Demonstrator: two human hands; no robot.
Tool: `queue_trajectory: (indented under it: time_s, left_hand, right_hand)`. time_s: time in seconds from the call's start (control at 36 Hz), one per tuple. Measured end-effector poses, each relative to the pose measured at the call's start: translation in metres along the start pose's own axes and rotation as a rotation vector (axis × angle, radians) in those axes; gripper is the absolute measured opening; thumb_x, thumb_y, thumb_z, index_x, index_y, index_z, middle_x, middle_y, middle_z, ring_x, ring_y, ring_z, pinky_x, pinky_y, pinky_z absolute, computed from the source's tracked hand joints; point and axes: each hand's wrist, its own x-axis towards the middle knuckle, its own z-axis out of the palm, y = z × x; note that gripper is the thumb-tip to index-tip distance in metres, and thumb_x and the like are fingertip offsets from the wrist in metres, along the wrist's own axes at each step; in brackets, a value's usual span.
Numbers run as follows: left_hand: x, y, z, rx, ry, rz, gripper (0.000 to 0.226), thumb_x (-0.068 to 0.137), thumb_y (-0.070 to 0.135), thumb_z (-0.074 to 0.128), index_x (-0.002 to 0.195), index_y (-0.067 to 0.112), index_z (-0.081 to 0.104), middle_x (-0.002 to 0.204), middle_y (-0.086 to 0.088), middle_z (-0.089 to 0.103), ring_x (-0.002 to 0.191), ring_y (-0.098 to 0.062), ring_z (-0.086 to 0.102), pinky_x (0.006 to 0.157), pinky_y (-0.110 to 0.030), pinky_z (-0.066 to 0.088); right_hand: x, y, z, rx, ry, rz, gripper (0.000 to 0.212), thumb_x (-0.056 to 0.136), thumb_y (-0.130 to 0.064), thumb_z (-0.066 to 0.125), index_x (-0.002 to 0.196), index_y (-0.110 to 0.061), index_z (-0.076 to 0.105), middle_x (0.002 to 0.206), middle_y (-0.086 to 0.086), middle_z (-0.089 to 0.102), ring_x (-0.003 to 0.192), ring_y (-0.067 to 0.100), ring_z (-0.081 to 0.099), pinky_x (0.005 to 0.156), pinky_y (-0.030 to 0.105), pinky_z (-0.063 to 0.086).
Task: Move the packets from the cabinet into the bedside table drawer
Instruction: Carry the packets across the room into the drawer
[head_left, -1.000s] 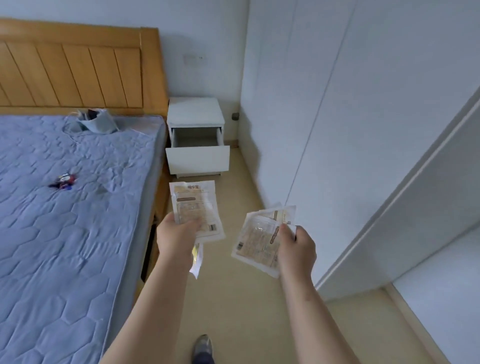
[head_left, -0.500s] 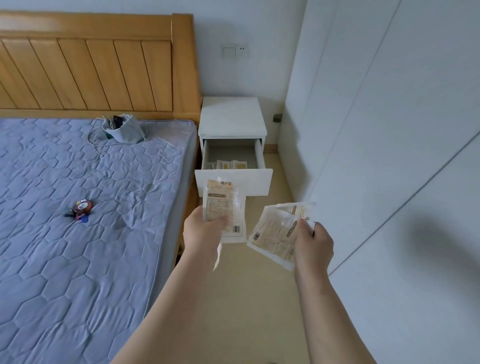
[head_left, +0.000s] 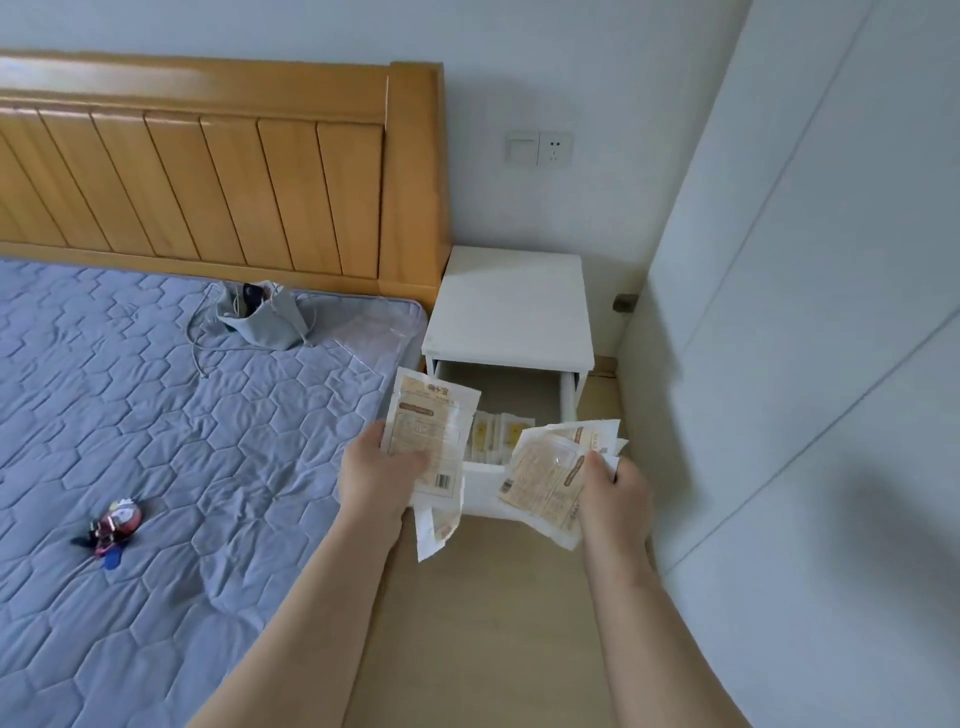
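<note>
Fingers (head_left: 415, 460) of left hand (head_left: 378, 480) and right hand (head_left: 617, 491) grip packets (head_left: 427, 423) over open drawer (head_left: 568, 400)

My left hand (head_left: 382, 475) and right hand (head_left: 615, 491) each grip packets (head_left: 431, 426) above the open drawer (head_left: 519, 395), more packets inside.
</note>
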Motion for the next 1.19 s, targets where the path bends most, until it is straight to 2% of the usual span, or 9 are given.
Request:
queue_trajectory:
  time_s: [0.22, 0.33, 0.47, 0.56, 0.69, 0.89, 0.97, 1.08, 1.19]
  left_hand:
    - [0.120, 0.012, 0.040, 0.173, -0.071, -0.011, 0.037, 0.079, -0.010, 0.057, 0.097, 0.022, 0.060, 0.086, 0.005, 0.060, 0.080, -0.019, 0.058, 0.056, -0.024, 0.045]
    - [0.175, 0.013, 0.063, 0.469, -0.201, 0.034, 0.034, 0.080, -0.007, 0.059, 0.092, 0.024, 0.063, 0.097, -0.002, 0.061, 0.072, -0.011, 0.054, 0.053, -0.016, 0.041]
    - [0.218, 0.020, 0.106, 0.863, -0.318, 0.171, 0.059, 0.086, -0.012, 0.038, 0.135, 0.018, 0.045, 0.116, -0.006, 0.052, 0.097, -0.023, 0.053, 0.069, -0.025, 0.044]
    - [0.238, 0.015, 0.130, 0.764, -0.239, 0.163, 0.048, 0.088, -0.010, 0.042, 0.129, 0.015, 0.045, 0.105, -0.004, 0.047, 0.094, -0.019, 0.047, 0.075, -0.026, 0.045]
    - [0.273, 0.012, 0.158, 0.642, -0.194, -0.006, 0.033, 0.090, -0.002, 0.049, 0.118, 0.014, 0.057, 0.112, -0.004, 0.046, 0.098, -0.016, 0.043, 0.079, -0.025, 0.045]
    - [0.312, -0.019, 0.199, 0.556, -0.164, -0.178, 0.026, 0.086, 0.000, 0.053, 0.091, 0.023, 0.063, 0.134, -0.002, 0.044, 0.095, -0.017, 0.051, 0.062, -0.020, 0.045]
    - [0.329, -0.046, 0.215, 0.526, -0.155, -0.249, 0.035, 0.088, -0.001, 0.054, 0.069, 0.026, 0.060, 0.110, -0.004, 0.057, 0.087, -0.021, 0.057, 0.066, -0.027, 0.051]
    - [0.348, -0.066, 0.239, 0.470, -0.154, -0.411, 0.029, 0.090, 0.001, 0.051, 0.070, 0.016, 0.065, 0.093, -0.010, 0.064, 0.085, -0.031, 0.064, 0.076, -0.043, 0.057]
    - [0.359, -0.086, 0.257, 0.349, -0.203, -0.473, 0.024, 0.092, -0.001, 0.049, 0.080, 0.013, 0.065, 0.102, -0.009, 0.066, 0.088, -0.023, 0.068, 0.063, -0.035, 0.059]
  right_hand:
    - [0.096, -0.017, 0.064, -0.072, -0.004, 0.083, 0.023, 0.095, -0.023, 0.047, 0.081, -0.007, 0.057, 0.080, 0.006, 0.061, 0.077, 0.025, 0.060, 0.070, 0.038, 0.051]
    - [0.136, -0.023, 0.091, -0.096, 0.039, 0.121, 0.024, 0.095, -0.023, 0.046, 0.082, -0.005, 0.057, 0.080, 0.006, 0.061, 0.074, 0.024, 0.059, 0.065, 0.034, 0.050]
    - [0.179, -0.020, 0.110, -0.104, 0.046, 0.181, 0.024, 0.095, -0.021, 0.047, 0.078, -0.005, 0.055, 0.078, 0.007, 0.061, 0.070, 0.022, 0.058, 0.059, 0.031, 0.046]
    - [0.200, -0.011, 0.113, -0.121, 0.048, 0.217, 0.025, 0.095, -0.022, 0.049, 0.081, -0.002, 0.056, 0.081, 0.009, 0.061, 0.073, 0.025, 0.058, 0.062, 0.035, 0.048]
    - [0.240, 0.008, 0.123, -0.172, -0.014, 0.251, 0.023, 0.097, -0.022, 0.047, 0.084, -0.004, 0.055, 0.072, -0.001, 0.056, 0.061, 0.011, 0.053, 0.045, 0.021, 0.037]
    - [0.293, 0.030, 0.130, -0.177, -0.088, 0.335, 0.027, 0.098, -0.020, 0.045, 0.074, -0.008, 0.047, 0.073, -0.001, 0.055, 0.060, 0.009, 0.051, 0.035, 0.009, 0.034]
    - [0.312, 0.044, 0.137, -0.209, -0.137, 0.313, 0.023, 0.098, -0.021, 0.044, 0.082, -0.006, 0.049, 0.075, -0.004, 0.055, 0.062, 0.007, 0.052, 0.035, 0.006, 0.032]
    - [0.336, 0.064, 0.148, -0.235, -0.190, 0.289, 0.023, 0.099, -0.023, 0.044, 0.085, -0.006, 0.050, 0.075, -0.006, 0.054, 0.062, 0.007, 0.051, 0.038, 0.006, 0.035]
    - [0.353, 0.089, 0.153, -0.257, -0.192, 0.284, 0.031, 0.097, -0.028, 0.046, 0.070, -0.013, 0.043, 0.071, -0.001, 0.054, 0.058, 0.010, 0.048, 0.044, 0.015, 0.034]
